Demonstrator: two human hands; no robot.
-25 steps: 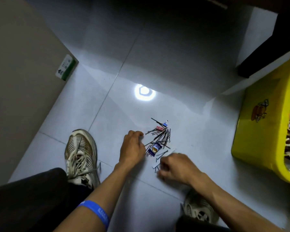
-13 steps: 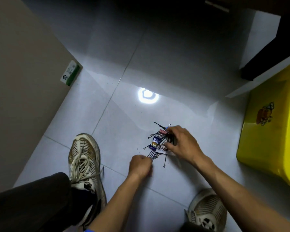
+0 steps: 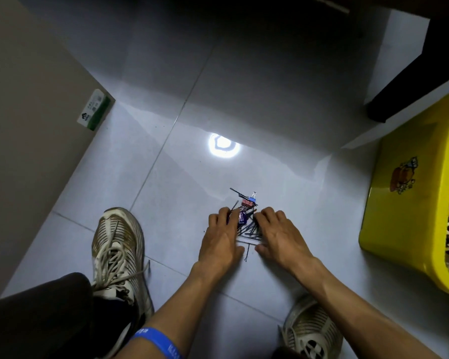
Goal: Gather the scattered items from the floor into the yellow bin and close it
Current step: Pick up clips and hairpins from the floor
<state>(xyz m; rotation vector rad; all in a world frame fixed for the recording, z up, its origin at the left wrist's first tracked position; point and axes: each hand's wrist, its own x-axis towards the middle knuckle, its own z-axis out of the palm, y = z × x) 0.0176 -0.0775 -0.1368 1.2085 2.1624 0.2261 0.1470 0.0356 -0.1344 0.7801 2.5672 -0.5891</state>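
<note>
Pile of small items (image 3: pixel 246 224) on floor tile (image 3: pixel 182 203), dead centre between both hands, just fwd of the two shoes. Left hand (image 3: pixel 222 244) on pile's left flank, right hand (image 3: pixel 280 242) on its right flank, fingers of both pointing away from body, touching or pressing into the clutter. Hands close together, only a narrow gap w/ pile in it. Looks like a squeeze-and-scoop from both sides, not a pinch; can't tell if any finger actually curls under the stuff. Neither hand clearly nearer, roughly symmetric.

Pile: mostly thin dark hairpin-like pieces, criss-crossed, no single long axis, rough spread runs away from body. One stray pin (image 3: pixel 247 252) lies nearer body, between the two thumbs, roughly lengthwise to the view. A few pins plus pink/blue binder clip (image 3: pixel 249 202) poke out past fingertips on far side, likely to get missed in a scoop. Small blue packet-like bit mid-pile, too small to ID.

Yellow bin (image 3: pixel 399 203) to the right, well apart from pile, open top, already holding mixed stuff at right edge of frame; no lid in view. Carry goes rightward, so right hand is bin side.

Risk: thin pins flat on glossy tile, prob slip out under fingers; stragglers need a 2nd pass
</note>
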